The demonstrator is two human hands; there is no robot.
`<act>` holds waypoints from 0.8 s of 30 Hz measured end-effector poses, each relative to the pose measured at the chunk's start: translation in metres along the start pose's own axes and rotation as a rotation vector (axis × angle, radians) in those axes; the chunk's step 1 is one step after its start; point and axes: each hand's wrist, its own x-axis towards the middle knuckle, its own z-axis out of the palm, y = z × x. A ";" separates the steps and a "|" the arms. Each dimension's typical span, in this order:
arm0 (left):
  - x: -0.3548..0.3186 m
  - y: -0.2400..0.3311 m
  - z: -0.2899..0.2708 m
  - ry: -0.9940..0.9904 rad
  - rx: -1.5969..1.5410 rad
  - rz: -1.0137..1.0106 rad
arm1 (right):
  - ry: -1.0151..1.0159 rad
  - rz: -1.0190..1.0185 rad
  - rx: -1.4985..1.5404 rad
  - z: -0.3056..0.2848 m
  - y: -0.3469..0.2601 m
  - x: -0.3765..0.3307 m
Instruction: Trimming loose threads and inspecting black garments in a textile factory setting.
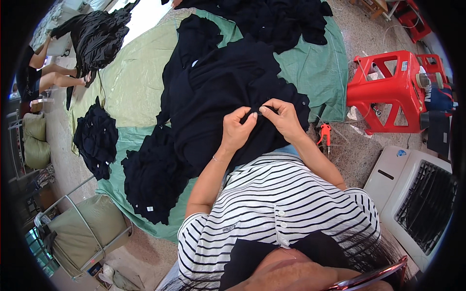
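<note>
Both the left hand point(238, 128) and the right hand point(284, 119) have fingers point(253, 118) pinched shut on 1 black garment point(218, 92); orange snips point(324, 133) lie right of them.

- So the main thing here is a black garment point(228, 92), dark knit fabric, pretty big and floppy, spread over the person's lap and spilling forward onto the green sheet on the floor.
- It's all rumpled, not folded, with lumpy folds running away from the person.
- The near edge is bunched up into a little ridge, pinched between the fingers point(248, 116) of both hands, left hand point(238, 128) and right hand point(284, 119) almost touching each other.
- Looks like a small pale label or button shows near the far collar end, too small to tell which.
</note>
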 end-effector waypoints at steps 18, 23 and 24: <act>0.070 0.056 -0.004 -0.647 0.501 -0.113 | 0.078 -0.677 -0.706 0.015 -0.051 -0.030; 0.066 0.051 0.018 -0.399 0.572 0.131 | 0.023 -0.608 -0.813 0.008 -0.038 -0.030; 0.070 0.050 0.035 -0.310 0.501 0.162 | 0.040 -0.587 -0.809 0.004 -0.037 -0.027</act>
